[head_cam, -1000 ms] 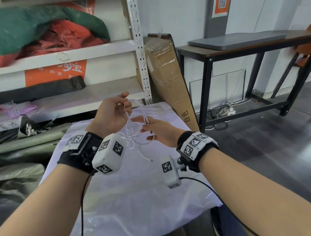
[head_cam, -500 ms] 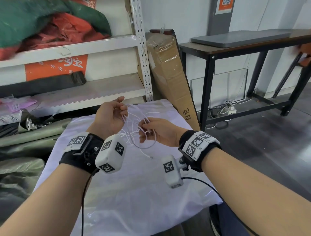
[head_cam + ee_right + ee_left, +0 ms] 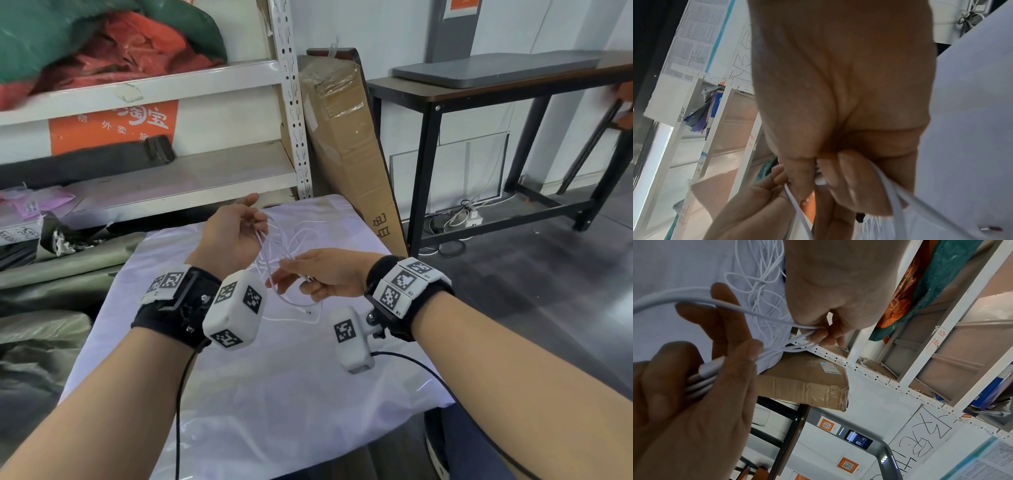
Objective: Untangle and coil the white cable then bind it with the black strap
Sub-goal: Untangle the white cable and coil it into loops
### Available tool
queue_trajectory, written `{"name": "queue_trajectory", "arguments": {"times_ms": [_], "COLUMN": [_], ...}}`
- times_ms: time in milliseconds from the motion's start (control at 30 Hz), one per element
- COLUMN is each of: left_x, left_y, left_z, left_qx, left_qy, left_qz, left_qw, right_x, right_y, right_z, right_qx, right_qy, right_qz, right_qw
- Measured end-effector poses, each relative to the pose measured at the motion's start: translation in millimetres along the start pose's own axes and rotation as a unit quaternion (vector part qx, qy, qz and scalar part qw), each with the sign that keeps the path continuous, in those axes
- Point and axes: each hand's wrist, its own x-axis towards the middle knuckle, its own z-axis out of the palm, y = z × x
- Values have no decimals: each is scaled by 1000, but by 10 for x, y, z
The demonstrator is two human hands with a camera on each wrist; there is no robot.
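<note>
Your left hand [image 3: 233,236] is raised above the white-covered table [image 3: 274,394], fingers curled, pinching several strands of the white cable [image 3: 274,246] between thumb and fingertips. Your right hand [image 3: 325,274] sits just beside and lower, fingers bent around a bundle of the same strands, with a white connector end [image 3: 712,365] lying against the fingers. The cable hangs in loose, tangled loops between both hands and trails onto the cloth. No black strap can be made out.

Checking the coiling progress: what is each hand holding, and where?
Left hand pinches several strands of the white cable; right hand grips more strands near a plug end.
</note>
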Motion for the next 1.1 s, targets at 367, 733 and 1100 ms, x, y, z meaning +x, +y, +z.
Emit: {"name": "queue_trajectory", "arguments": {"times_ms": [367,733,1100], "left_x": [84,80,-455], "left_y": [-68,-210,-626], "left_z": [-132,-388,-270], "left_qx": [65,315,700], "left_qy": [6,-3,-308], "left_qz": [14,116,17], "left_qw": [998,942,644], "right_x": [-31,-38,91], "right_y": [74,107,113], "right_z": [-41,-57,-249], "right_qx": [19,192,325], "right_qy": [-54,-16,327], "right_qz": [7,11,-105], "right_qw": [998,981,881]}}
